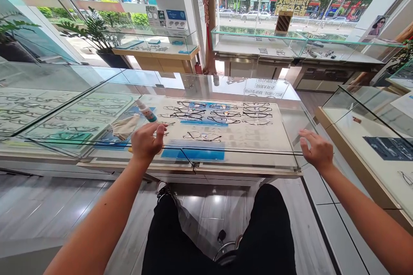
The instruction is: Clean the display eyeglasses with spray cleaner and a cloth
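My left hand (147, 141) is over the left part of the glass display case (190, 148), near its front edge. Its fingers are loosely bent, the thumb stands apart, and nothing shows in it. Just beyond it are a small bottle (146, 111) with a white top and blue-green label, and a crumpled beige cloth (125, 127). My right hand (316, 148) is at the case's right end, empty, fingers slightly bent and apart. Between my hands, rows of eyeglasses (224, 114) show through the glass, with one pair of eyeglasses (202, 136) nearer me.
Blue sheets (206, 153) lie under some frames. More eyeglasses fill the case at left (64, 116). Another glass counter (361, 137) stands at right. Further display cases (258, 43) line the windows. My legs (271, 223) are below the front edge.
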{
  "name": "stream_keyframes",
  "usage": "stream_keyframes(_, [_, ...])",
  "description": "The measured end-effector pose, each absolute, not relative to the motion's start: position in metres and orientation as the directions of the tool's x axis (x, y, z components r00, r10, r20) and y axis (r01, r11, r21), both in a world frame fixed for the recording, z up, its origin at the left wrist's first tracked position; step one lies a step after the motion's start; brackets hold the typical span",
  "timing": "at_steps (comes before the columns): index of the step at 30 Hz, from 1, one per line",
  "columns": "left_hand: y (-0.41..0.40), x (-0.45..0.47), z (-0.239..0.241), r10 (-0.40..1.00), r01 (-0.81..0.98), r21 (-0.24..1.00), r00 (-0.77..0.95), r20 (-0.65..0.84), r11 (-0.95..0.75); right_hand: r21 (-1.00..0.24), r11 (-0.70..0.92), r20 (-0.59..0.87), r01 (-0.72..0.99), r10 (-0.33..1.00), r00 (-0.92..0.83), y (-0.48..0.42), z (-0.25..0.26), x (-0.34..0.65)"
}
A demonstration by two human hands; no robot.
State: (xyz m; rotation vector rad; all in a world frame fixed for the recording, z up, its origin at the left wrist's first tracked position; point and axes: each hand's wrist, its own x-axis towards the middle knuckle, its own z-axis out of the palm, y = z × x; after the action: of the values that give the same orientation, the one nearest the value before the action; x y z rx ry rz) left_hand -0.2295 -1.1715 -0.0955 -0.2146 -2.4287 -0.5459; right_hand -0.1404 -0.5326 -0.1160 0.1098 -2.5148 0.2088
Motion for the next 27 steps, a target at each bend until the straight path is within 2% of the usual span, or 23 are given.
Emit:
stream_keyframes(12, [-1.168,-0.232,-0.105,-0.059,0.303,0.326,-0.645,0.762,0.896,-0.007,0.981,0.753,-0.194,-0.123,-0.646,-0.527,-0.131,-0.145])
stream_keyframes(27, [-1.168,-0.233,-0.107,-0.097,0.303,0.351,-0.619,0.780,0.886,-0.036,0.982,0.754,-0.186,-0.095,-0.650,-0.528,-0.134,-0.147])
